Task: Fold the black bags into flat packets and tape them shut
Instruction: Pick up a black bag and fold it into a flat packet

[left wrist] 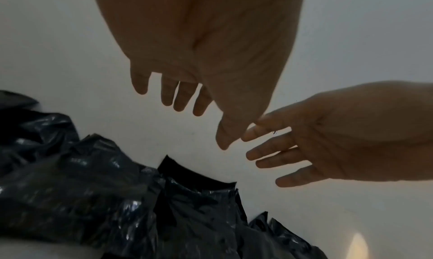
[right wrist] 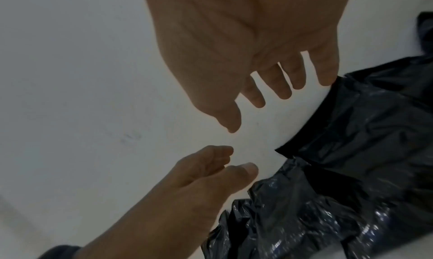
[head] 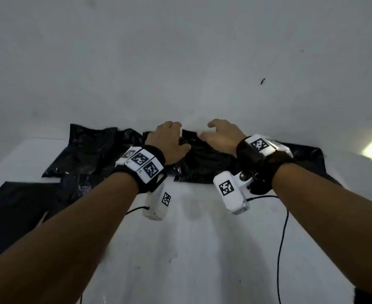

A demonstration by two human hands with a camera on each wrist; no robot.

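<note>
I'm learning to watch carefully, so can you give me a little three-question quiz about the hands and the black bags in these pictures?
1. True or false: the left hand is gripping a roll of tape.
2. Which colour is the table under the black bags? A) white B) green C) brown
3. Fill in the missing word: the fingers of the right hand are spread and hold ______.

Key: 1. False: no tape shows in any view, and the wrist view shows that hand's fingers hanging loose and empty. 2. A. 3. nothing.
</note>
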